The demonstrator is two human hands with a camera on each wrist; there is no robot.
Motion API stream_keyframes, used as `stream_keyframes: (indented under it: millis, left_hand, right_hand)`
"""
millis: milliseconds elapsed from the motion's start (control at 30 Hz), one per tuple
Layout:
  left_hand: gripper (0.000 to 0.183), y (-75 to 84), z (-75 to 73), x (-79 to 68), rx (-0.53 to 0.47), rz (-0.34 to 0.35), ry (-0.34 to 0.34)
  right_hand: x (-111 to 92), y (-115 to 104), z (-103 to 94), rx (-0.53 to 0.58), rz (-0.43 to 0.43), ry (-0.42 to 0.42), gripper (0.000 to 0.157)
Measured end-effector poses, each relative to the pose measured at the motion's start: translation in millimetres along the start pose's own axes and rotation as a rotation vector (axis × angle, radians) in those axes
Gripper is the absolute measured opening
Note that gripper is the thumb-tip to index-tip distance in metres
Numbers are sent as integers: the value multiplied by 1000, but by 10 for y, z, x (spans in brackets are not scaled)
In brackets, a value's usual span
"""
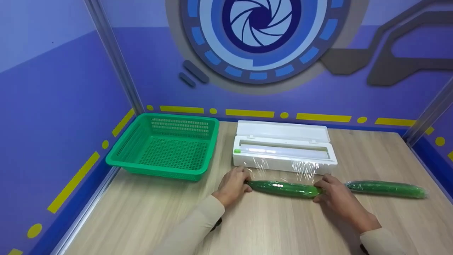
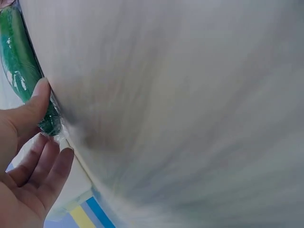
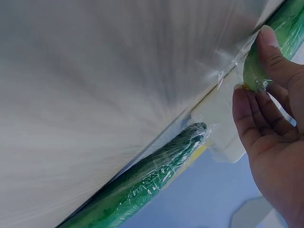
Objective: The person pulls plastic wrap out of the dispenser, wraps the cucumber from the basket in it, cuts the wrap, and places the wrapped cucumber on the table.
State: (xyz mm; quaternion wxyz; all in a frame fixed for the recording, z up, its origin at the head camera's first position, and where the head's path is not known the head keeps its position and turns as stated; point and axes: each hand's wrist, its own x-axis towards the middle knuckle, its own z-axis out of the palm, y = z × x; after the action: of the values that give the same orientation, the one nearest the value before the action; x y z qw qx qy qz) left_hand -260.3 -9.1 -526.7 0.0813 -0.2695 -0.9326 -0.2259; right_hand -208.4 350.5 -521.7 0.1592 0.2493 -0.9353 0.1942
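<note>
A green cucumber (image 1: 283, 188) with clear film around it lies crosswise on the table. My left hand (image 1: 233, 186) holds its dark left end; the left wrist view shows the thumb against the cucumber (image 2: 21, 66) and the other fingers curved by its tip. At the lighter right end, my right hand (image 1: 334, 196) grips the cucumber between thumb and fingers, with loose film at the tip in the right wrist view. Clear cling film (image 1: 304, 170) stretches from the cucumber back toward a white dispenser box (image 1: 283, 164). Inside the box sits a film roll (image 1: 283, 151); its lid is up.
A second cucumber (image 1: 387, 188), wrapped in film, lies right of my right hand. On the left stands a green plastic basket (image 1: 205, 173). Blue panels (image 1: 148, 78) wall the table (image 1: 269, 226) at the back and sides.
</note>
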Motion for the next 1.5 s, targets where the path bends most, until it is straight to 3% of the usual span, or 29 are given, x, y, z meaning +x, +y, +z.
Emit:
stream_keyframes:
  millis: [100,200,433,633,767,900,1000,1100,1333,1500]
  left_hand:
    - [15,-28,-1,21,-21,38,20]
    - [12,-37,1,42,-7,66,31]
    - [15,-16,10,50,-1,8,22]
    - [12,-22,26,76,-1,2,24]
    - [12,-26,24,75,10,-5,16]
    - [15,-19,11,56,21,-29,0]
    - [23,-14,14,47,26,-63,-17]
    - [22,-17,26,53,30,-79,-23]
    - [7,-37,39,92,-3,-35,14]
    - [3,-54,23,116,-16,-14,27]
  right_hand:
    - [11,10,1,-7,3,-12,38]
    - [20,9,-19,15,81,-65,39]
    - [49,31,-52,90,226,-158,32]
    - [56,36,-70,97,229,-189,23]
    - [62,20,-71,99,242,-212,31]
    - [52,14,-50,56,189,-136,41]
    - [42,19,-17,10,130,-52,40]
    - [38,29,7,-1,102,-23,37]
    - [77,73,-1,48,130,-64,29]
    - [114,108,-11,37,145,-96,32]
